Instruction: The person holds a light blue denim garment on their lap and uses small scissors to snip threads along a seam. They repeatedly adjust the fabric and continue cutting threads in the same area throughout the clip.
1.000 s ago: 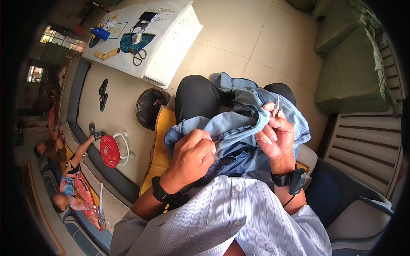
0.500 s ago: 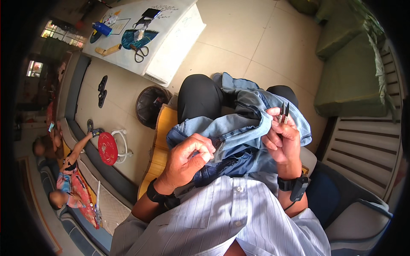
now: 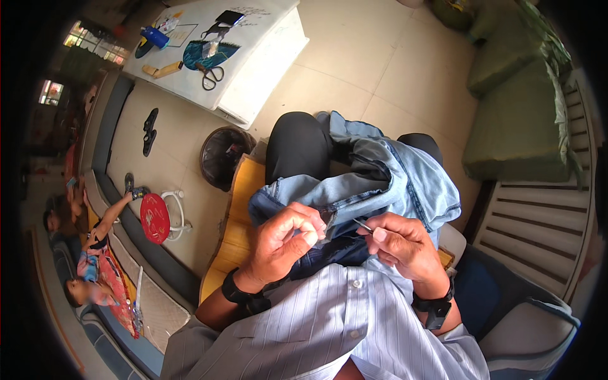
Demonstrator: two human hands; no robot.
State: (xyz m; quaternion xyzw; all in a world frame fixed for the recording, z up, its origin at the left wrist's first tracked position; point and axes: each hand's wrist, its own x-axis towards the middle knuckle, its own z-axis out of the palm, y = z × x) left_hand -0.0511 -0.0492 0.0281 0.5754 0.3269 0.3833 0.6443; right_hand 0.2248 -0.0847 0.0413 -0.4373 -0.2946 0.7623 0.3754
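Observation:
Blue denim jeans [image 3: 354, 190] lie bunched across my lap, with a darker inside part nearer my shirt. My left hand [image 3: 282, 244] is closed in a pinch above the left part of the denim; whatever sits between its fingertips is too small to make out. In my right hand [image 3: 402, 244] is a pair of small thread snips [image 3: 363, 226], gripped by thumb and fingers. Their narrow metal tip points left, toward my left hand, with a gap between them. The rest of the snips is hidden by my fingers.
A white table [image 3: 266, 69] ahead left carries black-handled scissors [image 3: 212, 78] and a blue bottle [image 3: 154, 37]. Below it stand a dark waste bin [image 3: 221, 158] and a red-topped stool [image 3: 155, 218]. Two people sit far left. Green covered bundles [image 3: 519, 120] rest on a slatted bench at right.
My right hand has come down and left, turning the snips from pointing upward to pointing at my left hand. My left hand has shifted slightly right, still pinched.

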